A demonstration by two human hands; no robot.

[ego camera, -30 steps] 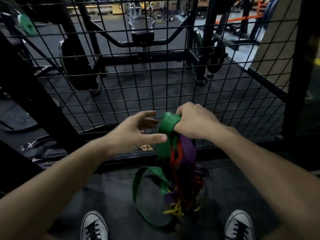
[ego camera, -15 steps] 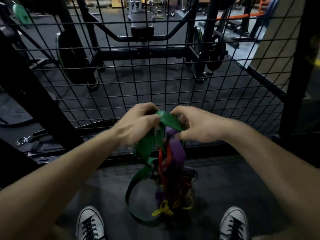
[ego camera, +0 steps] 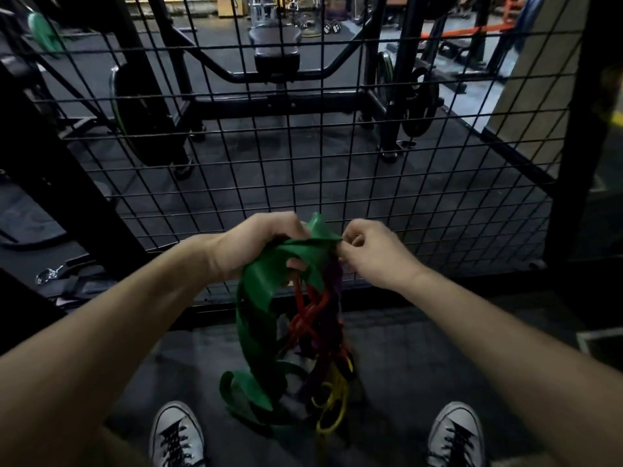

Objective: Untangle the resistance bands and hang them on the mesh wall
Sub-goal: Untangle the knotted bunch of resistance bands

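Far left: a green weight plate (ego camera: 43,32) shows blurred at the top edge, and a metal clip (ego camera: 50,274) lies on the dark floor (ego camera: 438,365) lower down.
Left shoe: a pale lace-up shoe (ego camera: 177,433) stands on the floor at the bottom edge, left of the hanging bands.
Left hand: the left hand (ego camera: 249,244) is raised in front of the mesh wall (ego camera: 404,183), its fingers (ego camera: 296,264) curled round the top of the green band (ego camera: 259,291), one fingertip showing through a fold.
Green band: wide and flat, it is bunched at the top between both hands, drops down in a twisted length and curls into loops just above the floor between the shoes.
Tangle: the red band (ego camera: 310,315), the purple band (ego camera: 332,298) and the yellow band (ego camera: 332,402) hang knotted together just right of the green band, red uppermost, purple running through the middle, yellow lowest near the floor.
Right hand: the right hand (ego camera: 374,251) is level with the left one, its fingers (ego camera: 350,239) clenched and pinching the right edge of the green fold; whether they also hold the purple band cannot be told.
Mesh wall: a black wire grid stands upright just beyond the hands, with no band on it; through it a rack with a padded seat (ego camera: 274,45) is seen.
Right shoe: a matching shoe (ego camera: 456,436) stands at the bottom, right of the tangle.
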